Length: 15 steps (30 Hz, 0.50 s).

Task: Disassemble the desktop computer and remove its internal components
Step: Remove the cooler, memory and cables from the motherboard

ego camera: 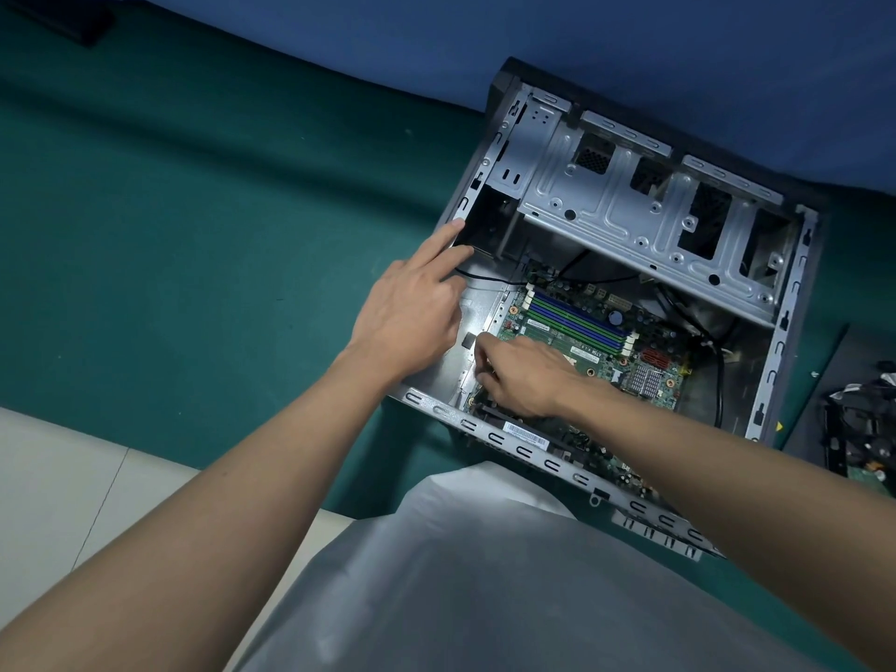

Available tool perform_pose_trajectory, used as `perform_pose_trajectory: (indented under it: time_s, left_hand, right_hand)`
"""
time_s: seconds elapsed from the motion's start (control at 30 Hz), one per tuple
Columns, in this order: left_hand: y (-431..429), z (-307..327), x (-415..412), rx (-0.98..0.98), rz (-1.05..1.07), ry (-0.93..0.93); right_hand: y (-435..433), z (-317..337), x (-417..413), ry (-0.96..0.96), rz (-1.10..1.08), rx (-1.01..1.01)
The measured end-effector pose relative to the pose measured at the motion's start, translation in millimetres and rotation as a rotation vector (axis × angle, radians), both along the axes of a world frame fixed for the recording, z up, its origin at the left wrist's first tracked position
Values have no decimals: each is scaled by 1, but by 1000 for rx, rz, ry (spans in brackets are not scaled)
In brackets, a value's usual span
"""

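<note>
An open desktop computer case (771, 361) lies on its side on a green mat. Inside it sits a green motherboard (645, 351) with blue and green memory slots (577, 322). A grey metal drive cage (625, 206) spans the far part of the case. My left hand (412, 308) rests at the case's left edge, its index finger stretched straight along the rim. My right hand (523, 375) is curled over the motherboard's left edge, fingers bent down at the board. What the fingertips hold is hidden.
Black cables (698, 327) run across the case's right interior. A dark panel (819, 395) with removed parts (858, 429) on it lies to the right. A blue surface (485, 36) borders the green mat (194, 211) at the back. My grey-clothed lap fills the bottom.
</note>
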<state>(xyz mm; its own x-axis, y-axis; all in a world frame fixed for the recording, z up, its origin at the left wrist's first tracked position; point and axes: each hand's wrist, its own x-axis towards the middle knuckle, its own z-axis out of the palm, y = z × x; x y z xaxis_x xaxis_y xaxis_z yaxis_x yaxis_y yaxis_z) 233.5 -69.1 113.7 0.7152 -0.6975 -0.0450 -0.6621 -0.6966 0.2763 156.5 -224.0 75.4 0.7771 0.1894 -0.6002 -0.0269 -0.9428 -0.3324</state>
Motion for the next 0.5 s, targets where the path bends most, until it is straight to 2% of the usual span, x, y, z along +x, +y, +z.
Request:
perform_pose_trajectory:
  time_s: [0.07, 0.23, 0.37, 0.5]
  left_hand:
    - [0, 1, 0, -1, -2, -2]
    - [0, 0, 1, 18, -6, 0]
    - [-1, 0, 0, 24, -8, -3]
    - [0, 0, 1, 18, -7, 0]
  right_hand:
    - [1, 3, 1, 26, -10, 38]
    - [4, 3, -1, -33, 135, -96]
    - [3, 8, -3, -137, 263, 17]
    - [4, 14, 1, -182, 350, 38]
